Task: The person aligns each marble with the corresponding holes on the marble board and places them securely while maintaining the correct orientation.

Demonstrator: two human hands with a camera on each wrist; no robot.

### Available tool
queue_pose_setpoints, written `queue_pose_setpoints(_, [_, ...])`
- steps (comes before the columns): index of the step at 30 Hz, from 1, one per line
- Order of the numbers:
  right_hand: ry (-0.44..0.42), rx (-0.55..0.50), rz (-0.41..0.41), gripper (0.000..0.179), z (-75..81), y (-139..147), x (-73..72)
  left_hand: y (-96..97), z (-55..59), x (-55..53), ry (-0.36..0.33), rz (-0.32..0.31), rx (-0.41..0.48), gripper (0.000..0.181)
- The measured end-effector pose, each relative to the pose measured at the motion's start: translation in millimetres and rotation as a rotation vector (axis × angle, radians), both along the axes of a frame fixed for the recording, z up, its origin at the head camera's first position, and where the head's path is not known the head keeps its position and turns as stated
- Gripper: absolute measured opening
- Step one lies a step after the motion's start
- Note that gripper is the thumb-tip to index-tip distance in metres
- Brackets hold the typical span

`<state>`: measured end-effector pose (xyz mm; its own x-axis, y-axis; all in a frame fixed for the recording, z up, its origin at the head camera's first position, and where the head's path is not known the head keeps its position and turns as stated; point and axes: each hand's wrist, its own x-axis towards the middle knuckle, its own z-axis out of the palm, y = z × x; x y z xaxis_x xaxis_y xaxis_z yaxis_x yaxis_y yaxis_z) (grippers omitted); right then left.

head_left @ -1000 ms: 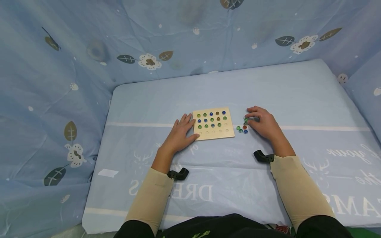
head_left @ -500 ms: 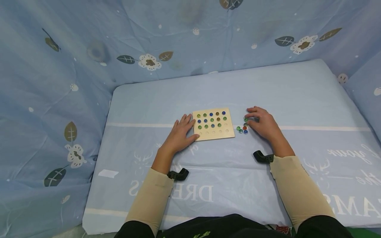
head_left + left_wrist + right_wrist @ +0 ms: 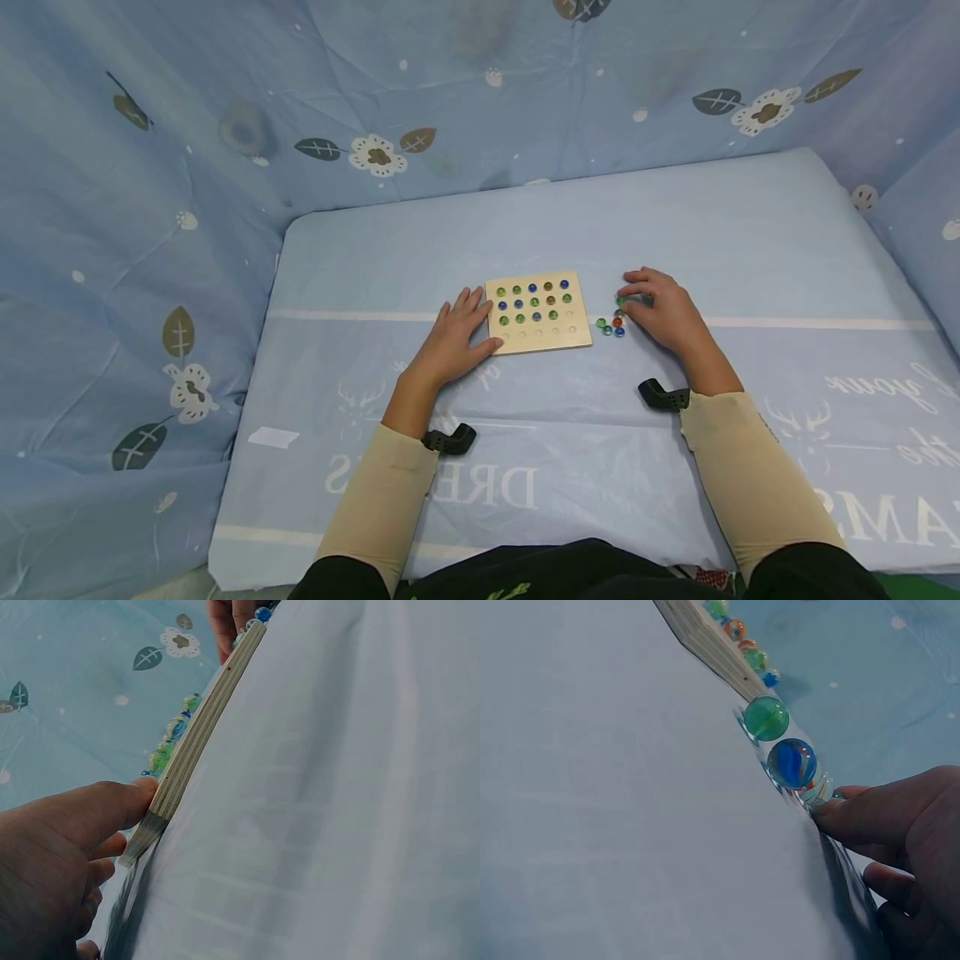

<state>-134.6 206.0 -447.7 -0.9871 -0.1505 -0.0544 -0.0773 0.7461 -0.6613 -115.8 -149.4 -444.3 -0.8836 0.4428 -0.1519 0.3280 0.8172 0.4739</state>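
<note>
Fabric (image 3: 90, 275) printed with leaves and pale flowers hangs at the far left of my head view, and just inside the left edge of the blue-covered table (image 3: 360, 258) I see a white patch (image 3: 273, 437). Next comes a beige sleeve (image 3: 393, 492) with a black wrist mount (image 3: 454, 439), then the left hand (image 3: 452, 337): I read its fingers as straight and slightly spread, thumb set apart, touching the left edge of the wooden board (image 3: 543, 324). My left wrist view shows that thumb on the board's face near its corner. The board lies flat near the table's middle; I count marbles (image 3: 534, 302) filling its two far rows and four in the third, with hollows along the near row. Just beyond its right edge sit loose marbles (image 3: 617, 322), green, red and blue. At their far end the right hand (image 3: 662, 313) curves thumb and forefinger about a green marble (image 3: 619, 301); I cannot tell whether they pinch it. Mirrored white lettering (image 3: 892, 521) prints the cover at far right.
</note>
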Motion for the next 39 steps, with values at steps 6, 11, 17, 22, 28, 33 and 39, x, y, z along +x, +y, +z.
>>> queue_pose_setpoints(6, [-0.014,0.0,0.003,0.024,0.1,-0.1,-1.0,-0.3,-0.4,0.1,0.007,-0.002,-0.001,0.073])
queue_pose_setpoints(11, [-0.001,0.002,0.002,0.023,-1.3,0.2,-1.0,-0.1,-0.4,0.1,0.011,-0.003,0.0,0.072])
queue_pose_setpoints(17, [0.001,0.004,-0.001,0.024,-0.5,-0.6,-0.4,-0.2,-0.8,0.1,0.012,-0.003,0.004,0.072])
queue_pose_setpoints(22, [-0.017,0.011,-0.008,0.025,-0.2,-1.1,-0.6,0.0,-1.1,0.0,0.007,0.004,0.002,0.073])
queue_pose_setpoints(28, [-0.018,0.014,-0.015,0.026,-0.2,-2.1,-0.1,-0.2,-0.8,0.4,0.008,0.006,0.003,0.072])
queue_pose_setpoints(33, [0.001,0.004,-0.013,0.027,-0.7,-2.4,0.1,-0.6,-0.7,0.4,0.005,0.006,-0.002,0.072])
queue_pose_setpoints(39, [0.014,-0.022,-0.011,0.031,2.9,-5.3,1.8,-0.5,0.0,0.6,0.012,0.004,0.002,0.072])
